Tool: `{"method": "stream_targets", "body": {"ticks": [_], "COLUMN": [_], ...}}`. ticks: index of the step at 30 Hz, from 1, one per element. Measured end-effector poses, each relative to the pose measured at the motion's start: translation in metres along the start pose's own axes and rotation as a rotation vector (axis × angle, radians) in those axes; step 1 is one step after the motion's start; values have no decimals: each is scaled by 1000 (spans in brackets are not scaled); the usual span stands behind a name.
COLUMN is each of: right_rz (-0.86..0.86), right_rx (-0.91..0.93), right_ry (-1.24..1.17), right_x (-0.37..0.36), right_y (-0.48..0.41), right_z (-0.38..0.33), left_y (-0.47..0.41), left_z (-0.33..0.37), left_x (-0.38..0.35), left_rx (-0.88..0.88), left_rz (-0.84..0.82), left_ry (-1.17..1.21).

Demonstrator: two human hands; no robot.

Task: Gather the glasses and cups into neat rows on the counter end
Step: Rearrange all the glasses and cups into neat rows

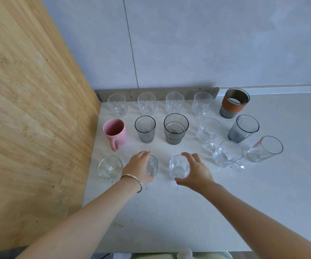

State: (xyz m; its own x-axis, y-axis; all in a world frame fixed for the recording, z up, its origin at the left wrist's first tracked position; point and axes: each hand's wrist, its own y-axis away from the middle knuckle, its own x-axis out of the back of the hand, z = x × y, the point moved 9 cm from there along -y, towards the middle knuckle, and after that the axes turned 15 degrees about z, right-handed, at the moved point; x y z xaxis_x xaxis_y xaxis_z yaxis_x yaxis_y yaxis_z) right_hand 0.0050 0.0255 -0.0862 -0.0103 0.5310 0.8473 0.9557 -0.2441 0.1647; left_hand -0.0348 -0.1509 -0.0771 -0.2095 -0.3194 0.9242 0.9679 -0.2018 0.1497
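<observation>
Close to the near edge of the worktop (169, 212), both hands are busy. The left hand (138, 168) is curled round the second front glass (153, 166), holding it from its left side. The right hand (194, 171) is curled round the third front glass (179, 166), holding it from its right side. Both glasses stand up straight, near each other but apart. The first front glass (110, 167) stands just left of them, by the wooden side panel (29, 109) at the left edge.

I think the front row is being built from the left edge toward the right. The next spot is to the right of the right hand.

A bit farther back and to the right stand two loose ones, out of line: a clear mug (227, 154) and a tall glass (264, 148). The right hand is much nearer to them, so it looks like its job.

Behind is the middle row, which starts with the pink mug (114, 130) at the left edge. Along the far edge stand four clear glasses in a row, ending with the orange-band cup (235, 101).
</observation>
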Motion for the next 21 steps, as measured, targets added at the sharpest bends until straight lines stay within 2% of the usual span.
{"method": "stream_targets", "body": {"ticks": [7, 11, 13, 17, 19, 21], "right_rz": [-95, -156, -87, 222, 190, 64], "right_rx": [106, 64, 27, -41, -146, -163], "right_ry": [61, 6, -25, 37, 61, 79], "right_x": [1, 7, 31, 102, 113, 107], "right_y": [-7, 2, 2, -14, -26, -36], "right_z": [-9, -2, 11, 62, 93, 110], "left_y": [0, 2, 2, -2, -3, -4], "left_z": [1, 14, 32, 77, 90, 96], "left_x": [-2, -4, -8, -22, -29, -32], "left_rx": [3, -3, -28, -116, -100, -61], "left_rz": [-16, -18, -2, -24, -63, -95], "left_ry": [-18, -148, -126, -98, -111, -120]}}
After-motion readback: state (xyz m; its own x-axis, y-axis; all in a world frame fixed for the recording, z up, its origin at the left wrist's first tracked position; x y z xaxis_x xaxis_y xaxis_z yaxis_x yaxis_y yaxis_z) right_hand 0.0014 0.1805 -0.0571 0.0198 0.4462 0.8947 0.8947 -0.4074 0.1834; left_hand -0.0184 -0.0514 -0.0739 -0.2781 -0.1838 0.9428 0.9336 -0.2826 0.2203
